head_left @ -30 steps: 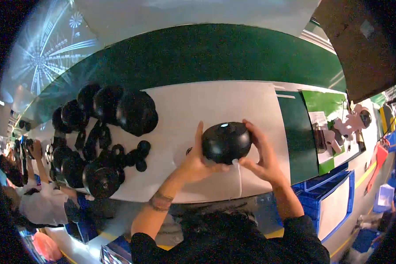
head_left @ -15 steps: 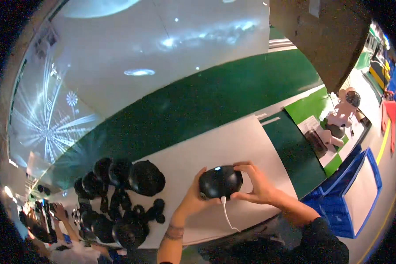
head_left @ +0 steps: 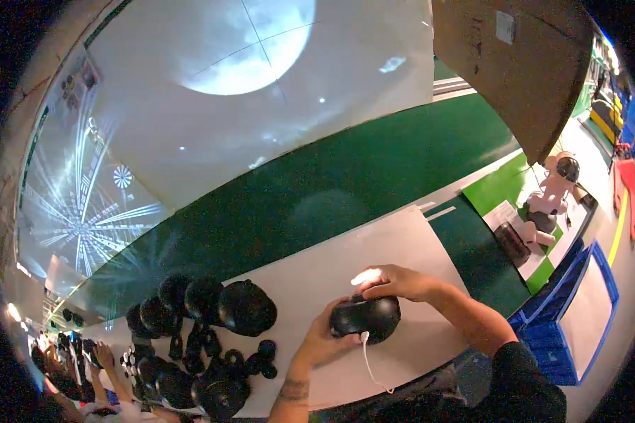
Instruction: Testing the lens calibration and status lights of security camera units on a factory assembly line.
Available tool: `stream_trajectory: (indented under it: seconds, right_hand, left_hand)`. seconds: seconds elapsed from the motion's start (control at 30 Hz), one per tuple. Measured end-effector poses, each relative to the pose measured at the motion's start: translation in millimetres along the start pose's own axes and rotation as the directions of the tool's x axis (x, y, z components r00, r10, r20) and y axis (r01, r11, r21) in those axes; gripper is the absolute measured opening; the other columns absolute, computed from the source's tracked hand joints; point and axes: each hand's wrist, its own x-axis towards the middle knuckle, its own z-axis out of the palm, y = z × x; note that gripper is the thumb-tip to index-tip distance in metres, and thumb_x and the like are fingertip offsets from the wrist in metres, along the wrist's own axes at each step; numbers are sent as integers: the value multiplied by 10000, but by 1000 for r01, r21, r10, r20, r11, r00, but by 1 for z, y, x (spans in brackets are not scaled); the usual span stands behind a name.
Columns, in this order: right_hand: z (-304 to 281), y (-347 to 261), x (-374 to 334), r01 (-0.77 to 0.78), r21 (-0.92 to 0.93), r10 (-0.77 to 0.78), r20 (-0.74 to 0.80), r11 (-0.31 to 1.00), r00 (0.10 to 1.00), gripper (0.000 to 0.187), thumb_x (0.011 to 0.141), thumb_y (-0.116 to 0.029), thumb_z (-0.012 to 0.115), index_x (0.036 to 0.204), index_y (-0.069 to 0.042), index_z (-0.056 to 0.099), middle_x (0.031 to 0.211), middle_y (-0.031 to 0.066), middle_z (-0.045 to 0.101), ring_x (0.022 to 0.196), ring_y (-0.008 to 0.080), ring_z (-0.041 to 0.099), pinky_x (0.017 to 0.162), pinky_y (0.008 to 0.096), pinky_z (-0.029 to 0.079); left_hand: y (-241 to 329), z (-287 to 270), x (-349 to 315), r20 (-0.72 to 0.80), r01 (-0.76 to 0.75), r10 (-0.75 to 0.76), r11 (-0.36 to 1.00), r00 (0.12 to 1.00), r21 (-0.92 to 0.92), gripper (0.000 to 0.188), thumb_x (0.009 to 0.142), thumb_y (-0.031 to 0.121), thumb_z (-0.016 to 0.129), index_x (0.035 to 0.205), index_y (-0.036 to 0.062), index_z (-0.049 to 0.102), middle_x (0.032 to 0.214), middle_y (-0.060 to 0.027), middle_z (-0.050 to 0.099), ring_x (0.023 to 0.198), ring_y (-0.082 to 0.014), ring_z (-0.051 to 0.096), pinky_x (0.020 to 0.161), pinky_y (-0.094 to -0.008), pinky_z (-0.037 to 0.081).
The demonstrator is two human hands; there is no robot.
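Observation:
A black, rounded projector [head_left: 375,321] is held just over the white sheet in front of me, with a white cable [head_left: 367,361] plugged into its near side. My left hand [head_left: 322,340] is closed round its left side, the thumb lying near the plug. Over its far upper edge curl the fingers of my right hand [head_left: 395,283], gripping it. Strong light from the projector falls on those fingertips. What the right fingertips touch on the far side is hidden.
Left of my hands, several black round housings [head_left: 248,308] and small black parts [head_left: 267,348] cluster on the white sheet [head_left: 310,271]. Projected light patterns cover the pale screen [head_left: 155,127]. Blue bins [head_left: 554,345] stand at right; a brown cardboard panel [head_left: 515,63] hangs above. Another person's hands [head_left: 104,354] work far left.
My right hand has shifted from the projector's right side onto its top, into the light. The projector sits slightly lower and further right in view. A large projected disc has moved into the screen's middle.

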Motion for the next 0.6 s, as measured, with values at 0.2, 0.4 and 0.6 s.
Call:
stream_trajectory:
  seconds: [0.2,0.4,0.6]
  right_hand:
    - [-3,4,1,32,155,-39,45,987,998,547,913,-167,689,1378,42,488,1246,120,654,1197,174,579,1049,324,431]
    - [-4,12,0,-56,279,44,51,959,998,473,909,-115,683,1322,42,517,1227,130,668,1153,185,615,1022,312,457]
    - [-9,20,-2,-3,211,-1,22,978,1000,418,903,-207,687,1234,32,598,1146,114,694,1042,176,639,950,314,488]
  left_hand:
    - [-2,4,3,-6,37,-37,999,999,30,825,745,269,883,1410,29,458,1337,-102,568,1242,-194,522,1074,-345,409]
    - [-14,16,0,-55,-6,2,998,999,-69,794,757,266,871,1399,32,466,1301,-96,579,1208,-187,532,1054,-337,425]
    - [-13,26,-4,-94,-30,18,991,995,-128,789,790,275,841,1409,18,426,1301,-113,571,1209,-201,537,1034,-356,444]
